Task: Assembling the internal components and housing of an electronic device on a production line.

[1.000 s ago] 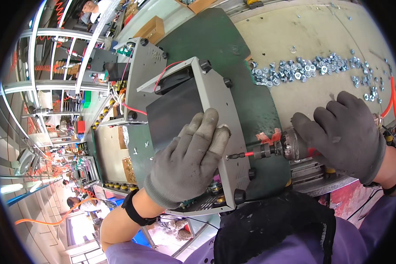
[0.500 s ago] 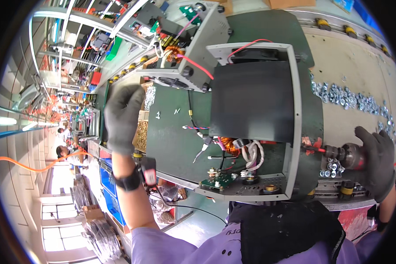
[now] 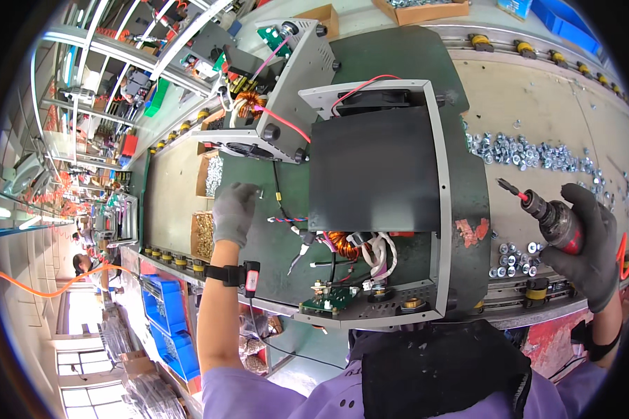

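My left hand (image 3: 235,213), in a grey glove, is over the green mat (image 3: 269,269). Its fingers are bent together; what lies under them is hidden. A small screw (image 3: 261,194) shows right beside the fingertips. In my right hand (image 3: 594,244), also gloved, is a power screwdriver (image 3: 560,225), its bit pointing left and slightly up. Between my hands stands an open grey metal housing (image 3: 440,188) with a black panel (image 3: 374,171). Below the panel are a copper coil (image 3: 344,244), white cables (image 3: 384,258) and a green circuit board (image 3: 332,298).
A second housing (image 3: 297,91) stands at the far left. Loose flanged nuts or screws (image 3: 531,155) spread across the bench at right, with a smaller group (image 3: 514,260) nearer. Cardboard boxes of silver screws (image 3: 214,174) and brass parts (image 3: 204,234) sit at left. Blue bins (image 3: 164,307) are beyond the bench edge.
My left hand has come down to the mat beside the small screws. My right hand has lifted and tilted the screwdriver, its bit now higher. The whole view has shifted slightly.
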`<state>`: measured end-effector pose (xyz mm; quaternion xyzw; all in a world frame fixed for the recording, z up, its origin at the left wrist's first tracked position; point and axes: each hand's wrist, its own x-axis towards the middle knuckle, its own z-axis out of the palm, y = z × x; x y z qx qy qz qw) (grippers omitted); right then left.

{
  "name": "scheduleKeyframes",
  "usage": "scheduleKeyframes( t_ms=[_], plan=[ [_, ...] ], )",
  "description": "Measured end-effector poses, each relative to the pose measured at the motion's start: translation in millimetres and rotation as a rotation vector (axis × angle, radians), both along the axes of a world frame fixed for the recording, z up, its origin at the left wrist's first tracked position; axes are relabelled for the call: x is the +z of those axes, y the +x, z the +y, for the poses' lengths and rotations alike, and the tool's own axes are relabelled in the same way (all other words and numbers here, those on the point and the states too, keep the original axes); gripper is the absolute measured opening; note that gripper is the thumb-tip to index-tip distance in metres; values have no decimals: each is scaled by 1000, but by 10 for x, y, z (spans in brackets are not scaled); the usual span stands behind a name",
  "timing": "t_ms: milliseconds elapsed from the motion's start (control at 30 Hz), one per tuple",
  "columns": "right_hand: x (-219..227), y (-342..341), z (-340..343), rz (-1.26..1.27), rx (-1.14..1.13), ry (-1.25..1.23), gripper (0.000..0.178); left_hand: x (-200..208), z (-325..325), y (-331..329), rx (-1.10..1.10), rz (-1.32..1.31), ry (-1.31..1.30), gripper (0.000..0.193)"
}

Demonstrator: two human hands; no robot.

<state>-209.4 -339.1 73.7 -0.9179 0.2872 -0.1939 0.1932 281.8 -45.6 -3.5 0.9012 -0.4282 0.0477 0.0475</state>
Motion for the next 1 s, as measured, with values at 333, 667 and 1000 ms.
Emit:
scheduleKeyframes(
  t_ms=[333, 667, 1000],
  plan=[
    [60, 77, 55, -26, 83, -99, 75, -60, -123, 63, -31, -3, -73, 7],
    [243, 464, 72, -165, 285, 79, 67, 1234, -805, -951, -234, 1013, -695, 25],
    [226, 694, 60, -231, 346, 171, 56, 1494, -1399, -1813, -231, 1417, -510, 37]
  ],
)
